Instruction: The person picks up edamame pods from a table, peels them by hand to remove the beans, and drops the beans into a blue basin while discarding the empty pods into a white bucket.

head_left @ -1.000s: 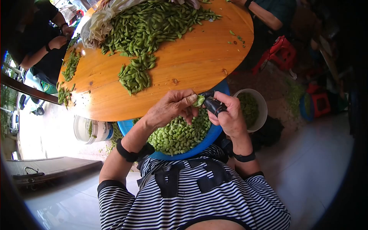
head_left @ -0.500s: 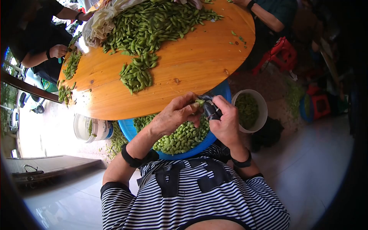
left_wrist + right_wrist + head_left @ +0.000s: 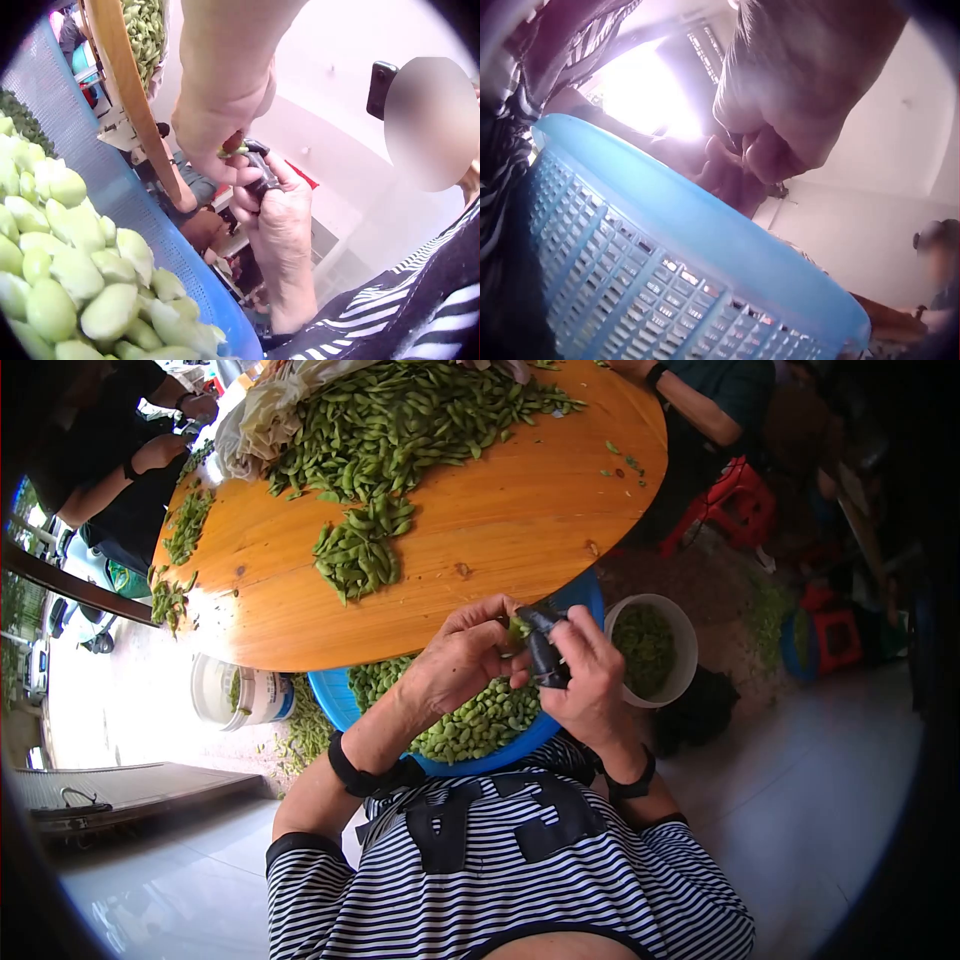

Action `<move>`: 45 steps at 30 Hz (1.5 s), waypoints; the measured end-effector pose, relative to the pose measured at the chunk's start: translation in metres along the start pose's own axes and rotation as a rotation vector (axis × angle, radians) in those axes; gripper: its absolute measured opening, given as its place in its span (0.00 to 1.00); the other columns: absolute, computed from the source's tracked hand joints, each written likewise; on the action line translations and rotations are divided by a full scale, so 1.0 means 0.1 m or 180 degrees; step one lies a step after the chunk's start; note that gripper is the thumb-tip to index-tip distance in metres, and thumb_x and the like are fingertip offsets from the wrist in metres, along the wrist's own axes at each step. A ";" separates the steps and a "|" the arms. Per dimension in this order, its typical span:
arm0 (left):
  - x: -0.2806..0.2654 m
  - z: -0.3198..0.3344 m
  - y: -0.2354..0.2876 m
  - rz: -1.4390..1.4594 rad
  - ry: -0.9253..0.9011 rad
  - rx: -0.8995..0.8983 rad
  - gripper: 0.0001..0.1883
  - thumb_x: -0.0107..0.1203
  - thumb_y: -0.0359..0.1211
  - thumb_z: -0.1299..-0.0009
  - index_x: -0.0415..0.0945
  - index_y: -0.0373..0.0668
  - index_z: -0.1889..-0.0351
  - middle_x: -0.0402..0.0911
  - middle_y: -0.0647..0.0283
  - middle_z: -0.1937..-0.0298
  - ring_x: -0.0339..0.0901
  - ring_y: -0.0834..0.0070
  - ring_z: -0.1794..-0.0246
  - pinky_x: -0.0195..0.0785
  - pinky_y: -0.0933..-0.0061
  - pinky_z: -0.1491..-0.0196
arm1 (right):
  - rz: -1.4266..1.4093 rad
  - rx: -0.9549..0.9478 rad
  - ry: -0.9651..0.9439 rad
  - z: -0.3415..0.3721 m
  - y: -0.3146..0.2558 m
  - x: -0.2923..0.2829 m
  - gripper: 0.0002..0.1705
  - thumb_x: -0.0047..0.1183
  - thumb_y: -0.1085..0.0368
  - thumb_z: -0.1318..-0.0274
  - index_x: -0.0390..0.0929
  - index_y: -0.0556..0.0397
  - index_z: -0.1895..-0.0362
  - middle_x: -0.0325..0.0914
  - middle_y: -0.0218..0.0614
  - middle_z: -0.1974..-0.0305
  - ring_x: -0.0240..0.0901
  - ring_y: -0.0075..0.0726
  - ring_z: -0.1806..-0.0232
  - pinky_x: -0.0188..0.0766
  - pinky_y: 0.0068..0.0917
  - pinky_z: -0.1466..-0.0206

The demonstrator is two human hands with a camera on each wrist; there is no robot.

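Observation:
My left hand point(image 3: 460, 660) pinches a green bean pod point(image 3: 518, 628) between thumb and fingers. Black coverings point(image 3: 545, 650) wrap the thumb and forefinger of my right hand point(image 3: 590, 685), which grips the pod from the other side. In the left wrist view the pod point(image 3: 238, 150) shows as a small green piece between the two hands, mostly hidden by fingers. Below both hands is a blue mesh basket point(image 3: 325, 690), holding shelled pale green beans point(image 3: 470, 725). The right wrist view shows my right hand point(image 3: 802, 97) above the basket rim point(image 3: 705, 206), the pod hidden.
A wooden table point(image 3: 500, 530) ahead bears a large heap of pods point(image 3: 390, 430) and a smaller pile point(image 3: 360, 550). White buckets stand left point(image 3: 215, 690) and right point(image 3: 680, 630) of the basket. Other people sit around the table; a red stool point(image 3: 740, 505) is at right.
Both hands stay together over the basket while the fingers shift on the pod. More of the pod is now covered, and the right hand has turned slightly. The left forearm has moved slightly right.

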State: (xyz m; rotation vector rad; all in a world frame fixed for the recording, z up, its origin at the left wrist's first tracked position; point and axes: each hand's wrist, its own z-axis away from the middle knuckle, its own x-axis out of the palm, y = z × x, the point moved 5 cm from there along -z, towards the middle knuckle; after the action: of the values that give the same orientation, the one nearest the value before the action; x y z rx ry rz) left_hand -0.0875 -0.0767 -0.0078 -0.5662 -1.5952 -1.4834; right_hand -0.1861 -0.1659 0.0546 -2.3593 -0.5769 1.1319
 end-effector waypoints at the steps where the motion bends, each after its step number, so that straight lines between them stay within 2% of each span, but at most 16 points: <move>1: 0.03 0.01 0.00 -0.0017 0.0106 -0.0033 0.11 0.43 0.23 0.30 0.70 0.40 0.51 0.77 0.63 0.63 0.75 0.75 0.69 0.68 0.74 0.69 | -0.0019 0.0039 0.0133 -0.02 0.03 -0.02 0.18 0.57 0.82 0.66 0.71 0.62 0.64 0.64 0.43 0.67 0.70 0.49 0.70 0.67 0.38 0.72; 3: 0.13 0.04 0.02 -0.0035 0.0216 -0.0066 0.11 0.43 0.24 0.30 0.70 0.41 0.51 0.76 0.63 0.63 0.74 0.76 0.70 0.67 0.75 0.70 | -0.0014 0.0079 0.0080 -0.01 0.05 -0.03 0.17 0.56 0.82 0.64 0.71 0.62 0.64 0.64 0.44 0.68 0.70 0.49 0.71 0.67 0.38 0.71; 5: 0.17 0.05 0.03 -0.0754 0.0538 -0.0103 0.06 0.44 0.26 0.29 0.68 0.40 0.56 0.70 0.66 0.71 0.65 0.80 0.75 0.65 0.78 0.72 | -0.0074 0.0165 -0.0042 -0.01 0.03 -0.03 0.16 0.55 0.82 0.62 0.71 0.62 0.64 0.65 0.44 0.68 0.70 0.51 0.71 0.67 0.39 0.71; 24: 0.03 0.07 -0.06 -0.0664 0.0489 -0.0210 0.09 0.45 0.27 0.28 0.67 0.41 0.51 0.72 0.65 0.66 0.66 0.80 0.74 0.63 0.77 0.71 | -0.0416 0.0583 0.0020 0.00 0.10 -0.04 0.11 0.51 0.80 0.61 0.71 0.62 0.67 0.66 0.43 0.73 0.68 0.49 0.72 0.64 0.33 0.71; 27: 0.05 0.07 -0.04 -0.0575 0.0143 -0.0062 0.08 0.46 0.27 0.28 0.67 0.40 0.52 0.73 0.64 0.64 0.68 0.80 0.73 0.63 0.78 0.71 | -0.0598 0.0749 -0.0108 0.02 0.16 -0.05 0.12 0.52 0.79 0.59 0.72 0.61 0.65 0.68 0.43 0.72 0.71 0.48 0.71 0.66 0.34 0.69; 30: 0.11 0.09 -0.01 -0.1191 0.0325 -0.0170 0.07 0.46 0.27 0.27 0.68 0.39 0.52 0.75 0.65 0.64 0.69 0.80 0.73 0.64 0.79 0.71 | -0.0764 0.0832 -0.0044 0.04 0.21 -0.10 0.09 0.51 0.79 0.57 0.71 0.62 0.67 0.67 0.43 0.73 0.68 0.46 0.73 0.65 0.31 0.69; 32: 0.19 0.11 -0.03 -0.2323 0.0084 -0.0400 0.09 0.46 0.27 0.26 0.70 0.36 0.51 0.77 0.64 0.64 0.71 0.81 0.72 0.67 0.80 0.69 | -0.0604 0.0880 0.0064 0.08 0.29 -0.20 0.07 0.48 0.79 0.56 0.70 0.62 0.68 0.65 0.43 0.73 0.66 0.44 0.74 0.65 0.29 0.69; 33: 0.22 0.13 -0.06 -0.2581 0.0014 -0.0314 0.11 0.50 0.27 0.27 0.72 0.35 0.49 0.80 0.64 0.62 0.74 0.80 0.71 0.70 0.78 0.67 | -0.0621 0.1050 0.0167 0.12 0.35 -0.28 0.08 0.45 0.79 0.58 0.69 0.60 0.69 0.66 0.39 0.74 0.67 0.35 0.74 0.65 0.26 0.69; 35: 0.47 0.20 -0.02 -0.4143 -0.0634 0.0857 0.11 0.56 0.28 0.31 0.76 0.38 0.52 0.81 0.60 0.59 0.77 0.69 0.62 0.72 0.68 0.59 | -0.0828 0.1852 0.0186 0.23 0.52 -0.52 0.09 0.45 0.79 0.62 0.70 0.56 0.71 0.67 0.28 0.75 0.65 0.21 0.73 0.64 0.22 0.70; 36: 0.61 0.25 0.02 -0.4612 -0.0858 0.1376 0.10 0.58 0.29 0.33 0.78 0.39 0.54 0.82 0.59 0.59 0.77 0.65 0.59 0.72 0.64 0.56 | -0.0401 0.1468 0.0358 0.24 0.54 -0.67 0.10 0.44 0.79 0.61 0.71 0.58 0.70 0.67 0.32 0.76 0.67 0.21 0.73 0.64 0.22 0.69; 37: 0.62 0.26 0.08 -0.4626 -0.0839 0.1389 0.10 0.58 0.29 0.33 0.78 0.39 0.54 0.82 0.59 0.59 0.77 0.65 0.59 0.72 0.64 0.56 | 0.0116 0.1615 0.0271 0.31 0.69 -0.81 0.11 0.44 0.79 0.61 0.71 0.61 0.68 0.68 0.39 0.74 0.71 0.32 0.71 0.66 0.25 0.66; 39: 0.50 0.28 0.37 -0.5583 0.0097 0.1440 0.08 0.59 0.26 0.38 0.80 0.40 0.61 0.80 0.59 0.63 0.74 0.60 0.55 0.71 0.59 0.53 | 0.0976 0.1425 0.0192 0.41 0.84 -1.04 0.17 0.45 0.80 0.61 0.72 0.64 0.60 0.73 0.53 0.65 0.71 0.61 0.63 0.69 0.36 0.57; 40: 0.37 0.30 0.53 -0.6243 0.0406 0.1935 0.05 0.58 0.24 0.42 0.80 0.40 0.68 0.78 0.61 0.67 0.74 0.60 0.58 0.69 0.60 0.53 | 0.1318 0.1598 0.0138 0.51 0.96 -1.12 0.22 0.45 0.80 0.61 0.72 0.64 0.55 0.74 0.56 0.60 0.72 0.63 0.57 0.69 0.38 0.52; 41: 0.19 0.31 0.72 -0.7009 0.1332 0.2035 0.04 0.57 0.24 0.43 0.79 0.41 0.71 0.77 0.62 0.69 0.73 0.61 0.60 0.66 0.62 0.51 | 0.1321 0.1803 0.0122 0.58 1.04 -1.18 0.23 0.45 0.80 0.61 0.72 0.64 0.53 0.74 0.58 0.59 0.72 0.64 0.55 0.69 0.40 0.51; 43: -0.05 0.32 1.04 -0.7467 0.2335 0.1783 0.03 0.56 0.27 0.40 0.80 0.41 0.69 0.74 0.60 0.68 0.70 0.61 0.58 0.62 0.61 0.52 | 0.1313 0.2009 0.0108 0.64 1.08 -1.22 0.25 0.45 0.80 0.61 0.72 0.64 0.52 0.74 0.59 0.57 0.71 0.64 0.53 0.68 0.41 0.49; 45: -0.14 0.34 1.11 -0.7592 0.2483 0.1820 0.03 0.57 0.28 0.39 0.79 0.41 0.70 0.74 0.59 0.67 0.69 0.60 0.58 0.62 0.61 0.52 | 0.1221 0.2219 0.0105 0.66 1.10 -1.20 0.26 0.46 0.80 0.62 0.72 0.64 0.50 0.75 0.61 0.57 0.71 0.64 0.51 0.68 0.42 0.48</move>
State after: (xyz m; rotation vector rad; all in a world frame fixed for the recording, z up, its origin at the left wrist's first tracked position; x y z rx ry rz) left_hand -0.0005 -0.0198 0.0464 2.7307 -1.3565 -1.7004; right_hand -0.2891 -0.3053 0.0287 -1.8928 0.2748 1.1962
